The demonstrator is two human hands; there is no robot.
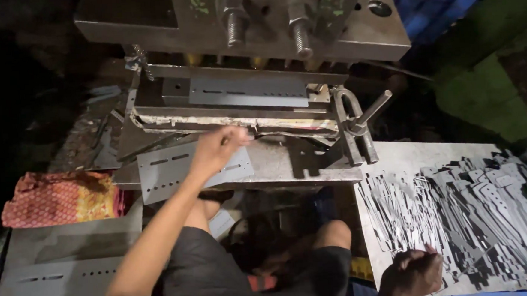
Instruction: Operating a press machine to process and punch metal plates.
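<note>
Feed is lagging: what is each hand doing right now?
Left hand: closed on flat grey slotted metal plate.
Right hand: resting on thin grey metal strips; grip unclear.

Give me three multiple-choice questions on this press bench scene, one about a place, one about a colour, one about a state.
1. Where does the pile of small metal pieces lie?
A. right of the press
B. on the cloth
C. on the person's lap

2. What colour is the patterned cloth?
A. blue
B. red and yellow
C. white

3. What is the left hand doing?
A. hanging free
B. holding a perforated metal strip
C. gripping a bolt

Answers: 1 A, the pile covers the tray beside the press. 2 B, its print shows both. 3 B, fingers pinch the strip's edge.
</note>
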